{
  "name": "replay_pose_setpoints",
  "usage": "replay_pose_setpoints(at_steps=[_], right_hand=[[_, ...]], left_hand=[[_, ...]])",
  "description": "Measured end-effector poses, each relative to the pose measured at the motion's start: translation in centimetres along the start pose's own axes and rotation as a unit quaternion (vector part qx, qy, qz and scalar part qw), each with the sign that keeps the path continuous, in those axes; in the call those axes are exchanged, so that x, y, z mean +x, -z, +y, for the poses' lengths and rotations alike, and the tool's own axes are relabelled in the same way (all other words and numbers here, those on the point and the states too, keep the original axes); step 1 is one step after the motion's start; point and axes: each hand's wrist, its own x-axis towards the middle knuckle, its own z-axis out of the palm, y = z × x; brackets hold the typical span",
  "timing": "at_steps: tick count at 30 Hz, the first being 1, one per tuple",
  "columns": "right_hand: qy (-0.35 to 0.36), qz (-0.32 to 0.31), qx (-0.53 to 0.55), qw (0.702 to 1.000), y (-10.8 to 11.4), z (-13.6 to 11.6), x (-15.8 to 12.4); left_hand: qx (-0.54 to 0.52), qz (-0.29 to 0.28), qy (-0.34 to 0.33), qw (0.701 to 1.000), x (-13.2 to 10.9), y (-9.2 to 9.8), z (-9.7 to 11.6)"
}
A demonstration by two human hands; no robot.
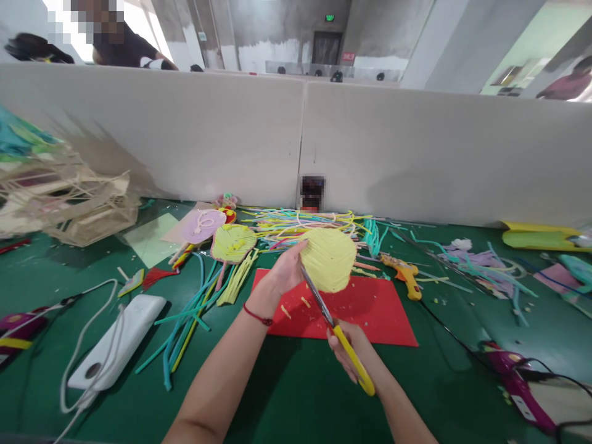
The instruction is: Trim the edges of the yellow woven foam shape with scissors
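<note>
The left hand (pixel 287 269) pinched the ridged yellow disc (pixel 330 259) at its left edge, above the red sheet (pixel 386 317). The right hand (pixel 361 346) gripped the yellow-handled scissors (pixel 345 345), blades near the left hand. A slip could have nicked fingers or gouged the rim.

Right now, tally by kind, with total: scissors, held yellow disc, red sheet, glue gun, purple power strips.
Scissors: 1
Held yellow disc: 1
Red sheet: 1
Glue gun: 1
Purple power strips: 2
Total: 6
</note>
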Motion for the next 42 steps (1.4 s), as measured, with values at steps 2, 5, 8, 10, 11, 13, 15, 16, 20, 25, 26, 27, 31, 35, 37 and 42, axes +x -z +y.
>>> replay_pose_setpoints(at_steps=[2,5,8,10,11,13,15,16,20,25,26,27,31,35,37,42], right_hand=[[0.03,-0.003,0.017,0.999,0.6,0.2,-0.4],[0.057,0.023,0.063,0.996,1.8,0.6,-0.7],[0.068,0.061,0.111,0.99,3.1,0.8,-0.3],[0.066,0.087,0.13,0.986,3.7,0.9,0.1],[0.064,0.099,0.135,0.984,3.9,0.9,0.2],[0.063,0.116,0.139,0.981,4.1,0.9,0.5],[0.065,0.128,0.138,0.98,4.0,0.9,0.5],[0.065,0.132,0.136,0.98,3.9,0.9,0.5],[0.067,0.151,0.089,0.982,3.3,0.3,0.8],[0.107,0.248,0.058,0.961,3.3,-2.8,3.0],[0.11,0.255,0.063,0.959,3.4,-3.5,3.6],[0.113,0.252,0.07,0.958,3.5,-4.2,4.3],[0.126,0.22,0.058,0.966,3.3,-6.1,6.5],[0.18,0.184,0.046,0.965,2.5,-6.5,7.9],[0.203,0.181,0.058,0.96,2.3,-6.4,8.5],[0.218,0.175,0.063,0.958,2.8,-6.0,10.0]], left_hand=[[-0.033,-0.01,-0.016,0.999,0.5,0.7,0.0],[-0.074,-0.027,-0.032,0.996,1.2,1.8,0.1],[-0.093,-0.052,-0.028,0.994,1.5,2.6,0.3],[-0.092,-0.061,-0.013,0.994,1.5,2.9,0.5],[-0.09,-0.065,-0.007,0.994,1.4,3.0,0.6],[-0.09,-0.071,0.0,0.993,1.3,3.3,0.8],[-0.094,-0.076,-0.003,0.993,1.3,3.5,0.9],[-0.096,-0.076,-0.007,0.992,1.3,3.7,0.9],[-0.099,-0.065,-0.01,0.993,1.4,3.9,1.0],[-0.081,-0.058,0.022,0.995,1.0,3.5,1.3],[-0.08,-0.061,0.024,0.995,0.9,3.4,1.3],[-0.08,-0.062,0.024,0.995,0.8,3.3,1.4],[-0.073,-0.047,0.015,0.996,0.8,3.1,1.5],[-0.053,-0.039,-0.002,0.998,1.0,3.3,1.3],[-0.031,-0.043,-0.006,0.999,1.2,3.5,1.1],[0.055,-0.043,-0.012,0.997,1.5,4.2,0.3]])
